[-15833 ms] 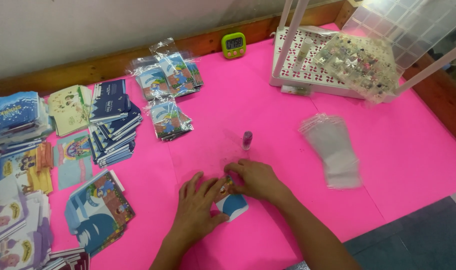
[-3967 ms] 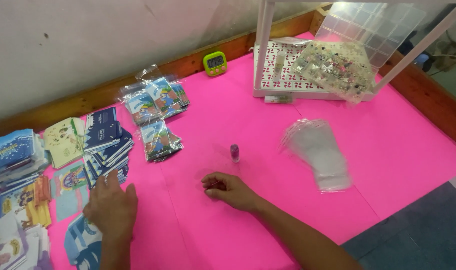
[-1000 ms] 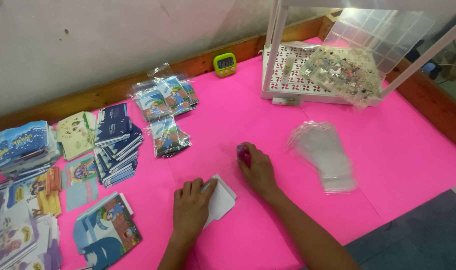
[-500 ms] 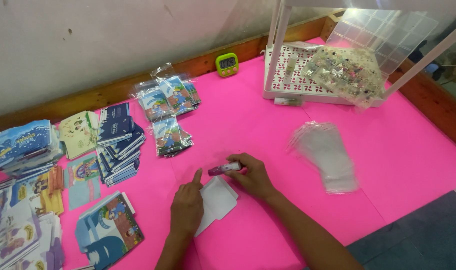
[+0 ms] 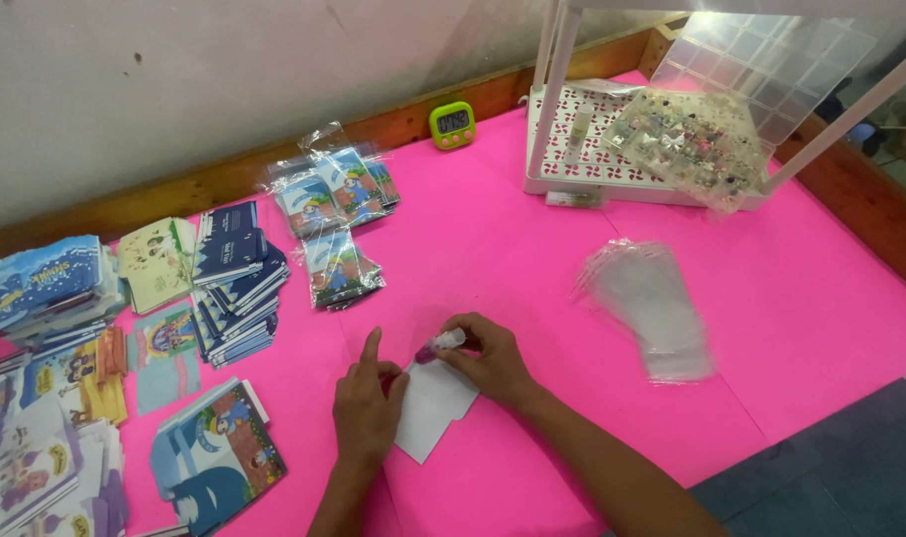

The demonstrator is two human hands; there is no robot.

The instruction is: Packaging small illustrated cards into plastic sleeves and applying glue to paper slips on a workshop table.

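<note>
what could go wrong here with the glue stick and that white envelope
The right hand tilts the small glue stick over the white envelope; glue may smear onto the pink table cover. The left hand pins only the envelope's left edge, so it might slide.

Small glue stick tilted over white envelope.
</note>
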